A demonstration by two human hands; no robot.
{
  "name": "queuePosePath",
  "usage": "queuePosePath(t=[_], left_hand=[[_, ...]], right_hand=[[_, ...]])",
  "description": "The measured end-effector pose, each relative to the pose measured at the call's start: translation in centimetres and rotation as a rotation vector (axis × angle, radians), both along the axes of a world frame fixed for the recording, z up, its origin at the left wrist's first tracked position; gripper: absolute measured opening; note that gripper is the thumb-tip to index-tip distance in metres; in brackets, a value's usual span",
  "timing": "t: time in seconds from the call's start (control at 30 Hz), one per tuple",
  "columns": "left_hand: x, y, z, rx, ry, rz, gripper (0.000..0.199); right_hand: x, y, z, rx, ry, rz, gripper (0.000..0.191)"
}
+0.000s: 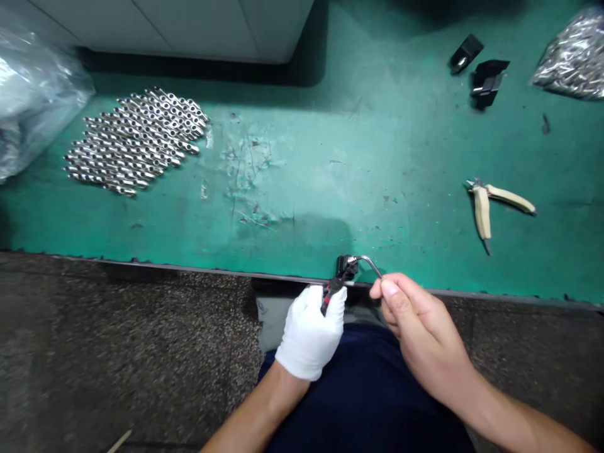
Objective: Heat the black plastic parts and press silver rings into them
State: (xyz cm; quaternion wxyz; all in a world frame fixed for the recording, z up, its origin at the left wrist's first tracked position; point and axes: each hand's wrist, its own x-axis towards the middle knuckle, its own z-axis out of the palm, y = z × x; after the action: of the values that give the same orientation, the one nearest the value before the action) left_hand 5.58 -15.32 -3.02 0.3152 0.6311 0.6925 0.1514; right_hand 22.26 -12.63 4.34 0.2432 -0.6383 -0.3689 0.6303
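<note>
My left hand (312, 328), in a white glove, is closed around a black tool with red parts (334, 287) at the table's front edge. A small black piece (346, 267) sits at the tool's far end. My bare right hand (415, 318) pinches the near end of a bent metal rod (370, 261). The rod's other end meets the black piece at a silver fitting; the exact join is too small to make out.
On the green table (321, 182), many metal fittings (136, 138) lie left beside a plastic bag (38, 94). A grey bin (189, 28) stands behind. Cream-handled pliers (482, 211), black parts (488, 82) and a bag of metal pieces (576, 60) are at right.
</note>
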Motion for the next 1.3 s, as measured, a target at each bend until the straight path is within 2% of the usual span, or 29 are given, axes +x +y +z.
queuePosePath(t=[0.4,1.03,1.3], left_hand=[[0.3,0.2,0.2,0.026,-0.008,0.016,0.031],[0.8,0.0,0.1,0.019,-0.035,0.052,0.03],[0.8,-0.2,0.0,0.01,-0.07,0.08,0.026]], right_hand=[[-1.8,-2.0,-1.8,0.184,-0.127,-0.084,0.025],[-4.0,-3.4,-4.2,0.291,-0.146,-0.256,0.028],[-5.0,-3.7,-5.3,0.323,-0.084,-0.346,0.027]])
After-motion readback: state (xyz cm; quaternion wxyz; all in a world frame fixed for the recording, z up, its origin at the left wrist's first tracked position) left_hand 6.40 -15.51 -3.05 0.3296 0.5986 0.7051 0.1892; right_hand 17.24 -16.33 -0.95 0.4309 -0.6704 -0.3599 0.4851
